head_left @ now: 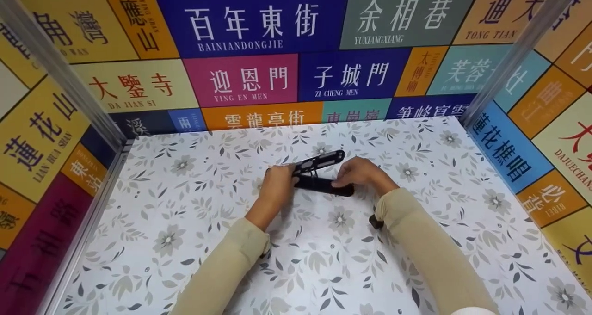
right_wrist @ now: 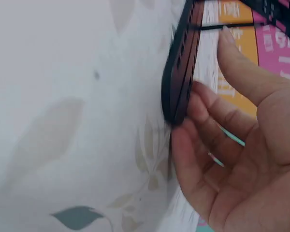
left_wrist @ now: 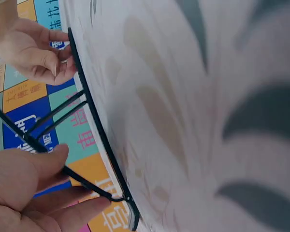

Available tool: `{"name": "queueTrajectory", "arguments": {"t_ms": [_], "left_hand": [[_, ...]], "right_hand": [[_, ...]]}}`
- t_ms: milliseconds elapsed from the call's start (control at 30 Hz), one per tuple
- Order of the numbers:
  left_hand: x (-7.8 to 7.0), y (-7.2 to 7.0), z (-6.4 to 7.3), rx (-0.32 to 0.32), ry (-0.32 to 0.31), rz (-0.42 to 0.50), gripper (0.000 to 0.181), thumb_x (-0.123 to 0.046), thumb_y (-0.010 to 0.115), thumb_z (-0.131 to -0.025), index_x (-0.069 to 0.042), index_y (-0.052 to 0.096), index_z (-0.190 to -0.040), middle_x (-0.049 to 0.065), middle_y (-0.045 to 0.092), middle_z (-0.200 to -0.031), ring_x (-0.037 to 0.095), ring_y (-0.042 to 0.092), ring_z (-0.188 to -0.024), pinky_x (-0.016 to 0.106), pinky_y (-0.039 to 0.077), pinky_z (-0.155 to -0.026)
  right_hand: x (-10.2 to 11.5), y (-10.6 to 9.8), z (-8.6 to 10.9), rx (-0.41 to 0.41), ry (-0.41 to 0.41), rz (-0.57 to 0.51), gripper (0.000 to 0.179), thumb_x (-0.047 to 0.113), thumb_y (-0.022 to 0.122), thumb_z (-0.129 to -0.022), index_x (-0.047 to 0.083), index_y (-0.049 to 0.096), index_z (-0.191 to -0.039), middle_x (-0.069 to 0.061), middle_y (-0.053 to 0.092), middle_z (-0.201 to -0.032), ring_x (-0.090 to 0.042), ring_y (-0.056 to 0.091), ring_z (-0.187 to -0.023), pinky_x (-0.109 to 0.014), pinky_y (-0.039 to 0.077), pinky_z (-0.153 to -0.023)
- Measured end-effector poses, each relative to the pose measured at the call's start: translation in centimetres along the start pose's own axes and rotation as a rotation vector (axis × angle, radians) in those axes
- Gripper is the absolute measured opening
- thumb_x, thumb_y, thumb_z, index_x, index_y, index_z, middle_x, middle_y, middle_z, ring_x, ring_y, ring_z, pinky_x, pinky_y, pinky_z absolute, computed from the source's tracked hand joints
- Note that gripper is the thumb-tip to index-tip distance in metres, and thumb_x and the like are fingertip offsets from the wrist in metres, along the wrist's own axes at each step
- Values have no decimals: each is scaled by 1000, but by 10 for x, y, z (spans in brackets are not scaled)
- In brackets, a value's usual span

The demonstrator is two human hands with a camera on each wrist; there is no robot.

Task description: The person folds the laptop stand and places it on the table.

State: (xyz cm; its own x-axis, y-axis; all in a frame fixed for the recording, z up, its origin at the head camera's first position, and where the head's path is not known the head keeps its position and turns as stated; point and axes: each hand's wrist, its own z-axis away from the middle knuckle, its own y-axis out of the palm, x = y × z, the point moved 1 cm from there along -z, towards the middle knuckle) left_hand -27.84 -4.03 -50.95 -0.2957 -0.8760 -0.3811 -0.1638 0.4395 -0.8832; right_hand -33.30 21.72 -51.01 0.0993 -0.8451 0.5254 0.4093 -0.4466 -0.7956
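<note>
A black folding stand (head_left: 323,184) with two slotted panels forms a sideways V over the white floral tabletop. Its panels meet at the left, and a thin wire brace (left_wrist: 58,113) spans the gap between them. My left hand (head_left: 277,185) grips the upper panel (head_left: 319,161) close to the hinge, thumb and fingers on opposite faces. At the free end of the lower panel (right_wrist: 181,72), the fingertips of my right hand (right_wrist: 241,140) touch the edge. The right thumb is spread apart from those fingers, its tip near the wire brace.
The floral tabletop (head_left: 185,204) extends around both hands. Upright panels with coloured street-name blocks (head_left: 249,77) enclose its back and sides, with clear corner strips (head_left: 504,60). A small dark wrist device (head_left: 377,221) shows under the right sleeve.
</note>
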Motion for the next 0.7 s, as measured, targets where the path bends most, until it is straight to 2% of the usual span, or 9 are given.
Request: {"name": "queueTrajectory", "arguments": {"t_ms": [100,233,333,433,533,700], "left_hand": [[-4,4,-1,-27,-1,-96,13,-19,71,-94,-6,70,-95,17,75,-87,40,73,-81,51,58,-71],[-10,8,-2,-48,-20,-194,13,-18,67,-95,-6,70,-96,17,75,-84,38,73,-75,49,56,-66],[-13,11,-1,-80,-22,-235,5,-6,65,-92,-5,69,-93,16,74,-80,36,73,-71,46,56,-61],[-16,12,-1,-107,-6,-271,12,5,62,-88,-4,69,-93,16,73,-77,33,73,-68,44,57,-57],[-17,12,-1,-77,7,-260,17,9,61,-86,-2,67,-97,18,73,-80,33,73,-70,43,59,-56],[-12,8,-6,28,24,-171,17,9,63,-85,-1,66,-99,23,73,-88,41,73,-78,49,60,-65]], "right_hand": [[1,-2,-5,28,10,20,27,34,91,-74,16,77,-87,7,70,-81,-15,57,-81,-30,47,-76],[6,-2,-10,25,8,145,27,32,94,-69,18,75,-81,7,68,-81,-18,57,-82,-32,49,-77],[8,-1,-10,8,15,200,28,36,95,-68,19,75,-78,5,69,-82,-20,59,-83,-34,50,-78],[9,-1,-9,-7,24,204,29,39,96,-66,20,76,-75,5,69,-81,-20,58,-80,-34,50,-74],[11,-1,-6,9,26,201,29,39,96,-66,20,75,-72,6,68,-75,-18,58,-75,-31,49,-69],[16,2,-1,70,-25,239,31,40,95,-69,17,74,-69,8,65,-65,-15,57,-66,-28,48,-65]]}}
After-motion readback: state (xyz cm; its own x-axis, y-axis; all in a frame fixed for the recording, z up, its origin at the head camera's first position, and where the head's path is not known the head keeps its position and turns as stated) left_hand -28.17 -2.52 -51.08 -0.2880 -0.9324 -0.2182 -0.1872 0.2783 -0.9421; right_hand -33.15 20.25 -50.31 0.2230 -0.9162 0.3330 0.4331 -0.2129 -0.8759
